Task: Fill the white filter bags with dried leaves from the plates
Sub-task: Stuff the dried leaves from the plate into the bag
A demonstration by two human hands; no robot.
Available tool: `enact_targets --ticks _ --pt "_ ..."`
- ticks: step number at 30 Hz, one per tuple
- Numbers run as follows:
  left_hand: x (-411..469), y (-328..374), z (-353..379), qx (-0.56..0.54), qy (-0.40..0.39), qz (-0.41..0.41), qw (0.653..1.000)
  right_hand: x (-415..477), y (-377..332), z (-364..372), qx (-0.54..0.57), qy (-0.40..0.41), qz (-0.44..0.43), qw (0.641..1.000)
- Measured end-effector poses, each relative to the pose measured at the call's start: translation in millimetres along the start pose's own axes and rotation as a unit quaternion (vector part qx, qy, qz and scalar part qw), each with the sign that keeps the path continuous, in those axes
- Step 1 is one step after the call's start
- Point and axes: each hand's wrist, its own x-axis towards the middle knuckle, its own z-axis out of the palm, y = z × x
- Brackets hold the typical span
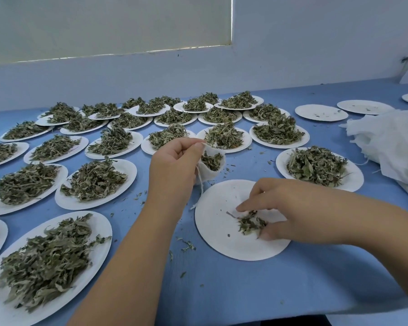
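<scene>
My left hand (174,161) holds a white filter bag (212,170) open at its rim, above the table's middle; dried leaves show inside it and its string hangs down. Just below lies a nearly bare white plate (217,229) with a small clump of dried leaves (250,223). My right hand (287,208) reaches over that plate, its fingers and thumb closing round the clump. A full plate of leaves (316,165) sits right of the bag.
Several white plates heaped with dried leaves (45,257) cover the blue table (222,290) to the left and behind. Emptied plates (320,112) lie at the back right. A pile of white filter bags (391,147) fills the right edge. A wall stands behind.
</scene>
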Motion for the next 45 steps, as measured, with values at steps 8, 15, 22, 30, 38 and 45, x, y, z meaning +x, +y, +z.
enact_targets --ticks 8,15,22,30,38,45 --pt "-0.3 -0.5 0.0 -0.001 -0.004 0.004 1.000 7.6 -9.2 7.0 -0.002 0.002 -0.022 1.000" --pt "-0.4 -0.3 -0.3 0.002 -0.003 0.006 1.000 13.4 -19.6 7.8 -0.079 0.009 -0.015 0.997" --pt "-0.8 0.6 -0.7 0.003 -0.002 0.005 1.000 12.3 -23.1 8.3 -0.063 0.040 -0.001 0.997" --pt "-1.4 1.6 -0.2 0.002 0.004 0.003 1.000 14.2 -14.6 6.6 0.039 0.070 0.005 0.997" --pt "-3.5 1.0 3.6 0.059 0.007 0.032 0.998 14.2 -13.1 -22.9 0.261 0.213 0.001 0.941" --pt "-5.9 1.4 4.9 0.058 -0.001 0.045 0.997 35.7 -40.6 -38.3 0.230 0.316 0.011 0.920"
